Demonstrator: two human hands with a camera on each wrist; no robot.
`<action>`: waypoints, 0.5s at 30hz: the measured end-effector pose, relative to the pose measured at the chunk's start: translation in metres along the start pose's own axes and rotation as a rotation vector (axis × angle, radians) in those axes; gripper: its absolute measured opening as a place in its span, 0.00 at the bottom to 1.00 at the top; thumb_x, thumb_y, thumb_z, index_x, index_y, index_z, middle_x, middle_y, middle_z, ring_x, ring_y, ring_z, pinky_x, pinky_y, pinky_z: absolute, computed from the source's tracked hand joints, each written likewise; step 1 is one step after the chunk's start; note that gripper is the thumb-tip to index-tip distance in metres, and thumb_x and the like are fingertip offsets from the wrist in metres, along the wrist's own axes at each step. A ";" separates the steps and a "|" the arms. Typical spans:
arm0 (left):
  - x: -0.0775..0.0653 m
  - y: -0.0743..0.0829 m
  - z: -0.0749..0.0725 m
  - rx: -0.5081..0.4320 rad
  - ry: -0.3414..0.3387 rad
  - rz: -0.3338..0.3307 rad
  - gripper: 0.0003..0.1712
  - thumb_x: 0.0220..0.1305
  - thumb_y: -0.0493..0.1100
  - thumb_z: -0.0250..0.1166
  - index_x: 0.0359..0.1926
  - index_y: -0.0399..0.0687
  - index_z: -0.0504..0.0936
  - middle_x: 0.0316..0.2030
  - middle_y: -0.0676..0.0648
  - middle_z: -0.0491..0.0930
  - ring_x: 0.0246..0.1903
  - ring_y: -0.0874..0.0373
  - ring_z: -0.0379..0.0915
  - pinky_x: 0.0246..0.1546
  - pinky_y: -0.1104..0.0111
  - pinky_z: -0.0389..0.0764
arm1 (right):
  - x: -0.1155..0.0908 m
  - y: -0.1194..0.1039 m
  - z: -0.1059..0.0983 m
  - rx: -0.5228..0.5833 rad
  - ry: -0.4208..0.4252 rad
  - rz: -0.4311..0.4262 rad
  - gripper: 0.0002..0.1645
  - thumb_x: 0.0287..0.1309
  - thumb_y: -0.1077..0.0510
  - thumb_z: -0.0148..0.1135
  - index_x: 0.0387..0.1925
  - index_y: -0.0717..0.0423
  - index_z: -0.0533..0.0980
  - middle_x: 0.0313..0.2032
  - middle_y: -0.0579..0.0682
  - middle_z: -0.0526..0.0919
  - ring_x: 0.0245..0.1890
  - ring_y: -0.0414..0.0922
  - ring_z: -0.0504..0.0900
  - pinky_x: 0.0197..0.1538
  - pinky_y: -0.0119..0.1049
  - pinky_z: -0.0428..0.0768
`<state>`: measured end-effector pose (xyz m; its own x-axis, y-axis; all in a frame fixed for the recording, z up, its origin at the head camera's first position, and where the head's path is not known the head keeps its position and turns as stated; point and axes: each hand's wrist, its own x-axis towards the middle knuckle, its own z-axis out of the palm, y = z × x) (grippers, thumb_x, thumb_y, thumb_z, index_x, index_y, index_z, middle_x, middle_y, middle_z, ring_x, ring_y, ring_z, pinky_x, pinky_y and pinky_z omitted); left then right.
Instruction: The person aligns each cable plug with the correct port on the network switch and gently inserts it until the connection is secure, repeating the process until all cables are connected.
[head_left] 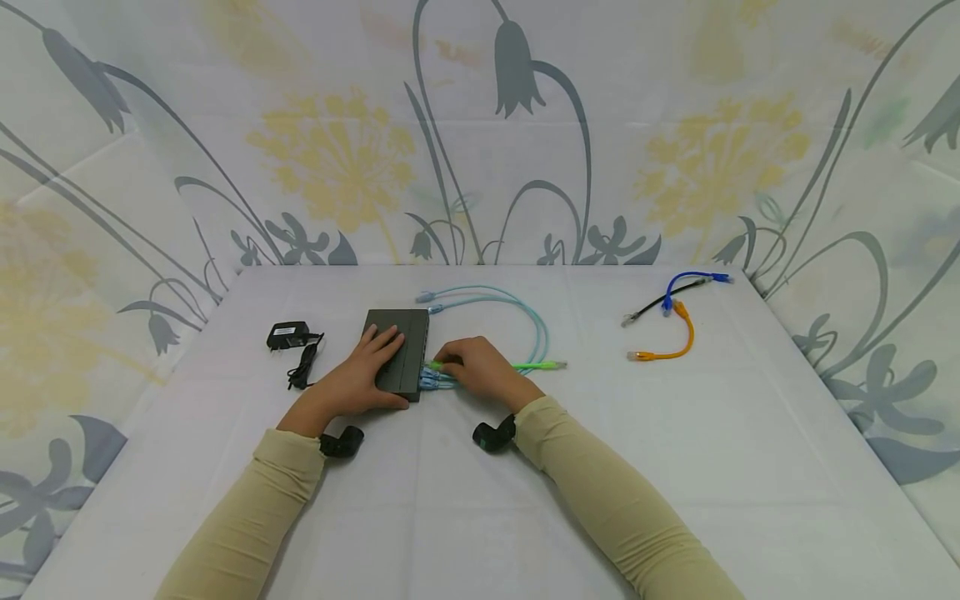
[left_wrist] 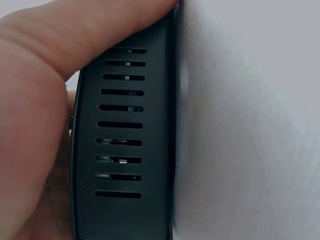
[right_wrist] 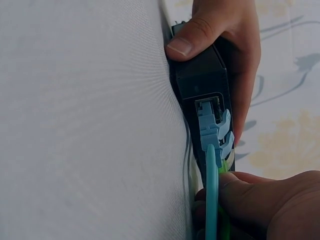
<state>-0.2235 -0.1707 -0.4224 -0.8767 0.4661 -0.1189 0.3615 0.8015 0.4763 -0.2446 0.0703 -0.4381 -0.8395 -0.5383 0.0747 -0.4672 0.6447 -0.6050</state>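
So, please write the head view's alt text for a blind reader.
A person's left hand rests on a dark box on a white cloth; the right hand holds a green cable at the box's side, beside light-blue cables. At left lies a black adapter; at right, a blue cable, a black cable and an orange cable.

No text is legible; the label (head_left: 283,331) on the adapter (head_left: 289,341) is too small.
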 end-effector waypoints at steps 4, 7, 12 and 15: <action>0.000 0.000 0.000 0.001 -0.001 -0.001 0.63 0.50 0.61 0.74 0.77 0.48 0.48 0.78 0.44 0.40 0.76 0.39 0.23 0.68 0.38 0.52 | 0.000 0.000 0.000 0.003 0.002 -0.005 0.10 0.66 0.57 0.59 0.46 0.50 0.83 0.42 0.45 0.86 0.44 0.40 0.82 0.51 0.36 0.79; 0.001 0.000 0.000 0.004 0.002 0.005 0.63 0.50 0.61 0.74 0.77 0.48 0.48 0.78 0.44 0.40 0.76 0.38 0.24 0.68 0.38 0.52 | 0.000 0.001 0.000 0.005 0.004 -0.007 0.11 0.66 0.58 0.59 0.46 0.50 0.83 0.42 0.45 0.86 0.44 0.40 0.82 0.50 0.36 0.79; 0.001 0.000 0.001 0.006 0.002 0.006 0.63 0.50 0.62 0.74 0.77 0.48 0.48 0.78 0.44 0.40 0.76 0.38 0.23 0.68 0.38 0.52 | 0.001 0.002 0.002 0.003 0.006 -0.006 0.10 0.66 0.58 0.59 0.46 0.50 0.83 0.42 0.45 0.86 0.43 0.39 0.82 0.49 0.35 0.79; 0.000 0.000 0.000 0.003 0.001 0.001 0.63 0.50 0.61 0.74 0.77 0.47 0.48 0.78 0.44 0.40 0.76 0.38 0.23 0.68 0.38 0.52 | 0.002 0.002 0.003 -0.001 0.004 -0.008 0.10 0.66 0.58 0.59 0.46 0.50 0.83 0.41 0.45 0.86 0.43 0.39 0.82 0.49 0.35 0.79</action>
<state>-0.2233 -0.1706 -0.4225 -0.8764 0.4670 -0.1176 0.3639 0.8021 0.4736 -0.2465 0.0687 -0.4410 -0.8368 -0.5413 0.0827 -0.4742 0.6409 -0.6037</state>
